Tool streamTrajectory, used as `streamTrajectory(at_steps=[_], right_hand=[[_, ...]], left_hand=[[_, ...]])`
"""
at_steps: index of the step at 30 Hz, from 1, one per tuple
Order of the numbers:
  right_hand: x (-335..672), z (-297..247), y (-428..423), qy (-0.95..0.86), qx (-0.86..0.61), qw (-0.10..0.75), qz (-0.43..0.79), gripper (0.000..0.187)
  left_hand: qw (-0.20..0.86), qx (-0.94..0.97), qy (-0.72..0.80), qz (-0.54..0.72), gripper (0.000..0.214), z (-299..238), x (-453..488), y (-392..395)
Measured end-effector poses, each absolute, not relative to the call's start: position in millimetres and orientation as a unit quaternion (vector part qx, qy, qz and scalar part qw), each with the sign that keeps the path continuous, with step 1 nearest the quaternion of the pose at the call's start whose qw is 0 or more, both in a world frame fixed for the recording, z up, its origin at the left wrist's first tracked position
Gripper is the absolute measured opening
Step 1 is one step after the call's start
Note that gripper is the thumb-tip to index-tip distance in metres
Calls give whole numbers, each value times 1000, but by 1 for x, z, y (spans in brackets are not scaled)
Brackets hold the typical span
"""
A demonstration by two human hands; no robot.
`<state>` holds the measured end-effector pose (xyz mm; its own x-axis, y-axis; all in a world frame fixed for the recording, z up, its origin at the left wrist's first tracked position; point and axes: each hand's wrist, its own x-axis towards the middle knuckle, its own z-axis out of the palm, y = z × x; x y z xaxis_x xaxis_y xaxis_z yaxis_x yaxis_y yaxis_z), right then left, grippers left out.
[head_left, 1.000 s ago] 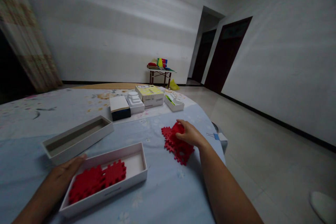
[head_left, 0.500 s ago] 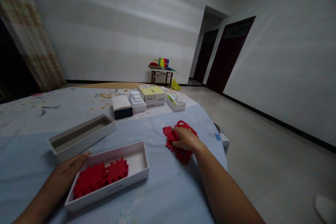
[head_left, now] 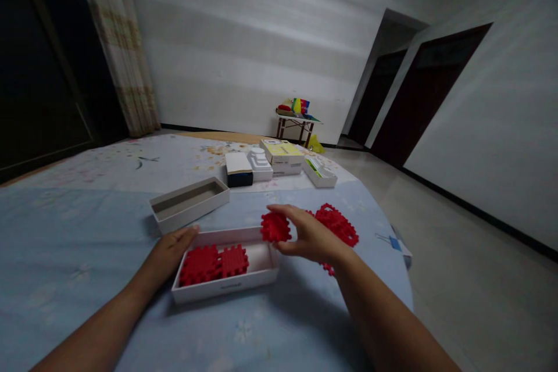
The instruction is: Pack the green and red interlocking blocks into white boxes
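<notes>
A white open box (head_left: 257,285) holds red toothed-edge plastic pieces (head_left: 209,264) in its left and middle part. My left hand (head_left: 168,256) grips this box at its far left corner, thumb along the rim. Above the box's right end, my right hand (head_left: 300,235) pinches one red toothed-edge piece (head_left: 275,227) between thumb and fingers. A loose pile of similar red pieces (head_left: 337,224) lies on the cloth to the right, partly hidden behind my right hand and wrist.
Behind the box lies a second long white box part (head_left: 192,213), open upward. Farther back stand a dark-sided box (head_left: 239,177), a white moulded item (head_left: 260,165), a yellow-topped carton (head_left: 283,157) and a small white tray (head_left: 322,177). The table's rounded edge runs along the right.
My right hand has lifted a red piece from the pile and moved left to above the box. My left hand stays at the box; the view has swung left.
</notes>
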<state>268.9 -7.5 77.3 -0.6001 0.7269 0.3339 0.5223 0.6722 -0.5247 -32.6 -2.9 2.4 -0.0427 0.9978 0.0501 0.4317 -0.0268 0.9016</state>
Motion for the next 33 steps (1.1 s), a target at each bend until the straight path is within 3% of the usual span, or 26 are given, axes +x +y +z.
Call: streamTrajectory(at_steps=[8,18,33], right_hand=[[205,80,-3,-931,-285,108,199,69],[219,71,4,-895,-305,169,279,67],[206,66,1,-913,-317,107,232,60]], left_hand=[[365,595,584,414,42,5,-30,-6],[375,598,567,425,42,3,-30,-7],[365,598,563,438,41,6,-28,-8]])
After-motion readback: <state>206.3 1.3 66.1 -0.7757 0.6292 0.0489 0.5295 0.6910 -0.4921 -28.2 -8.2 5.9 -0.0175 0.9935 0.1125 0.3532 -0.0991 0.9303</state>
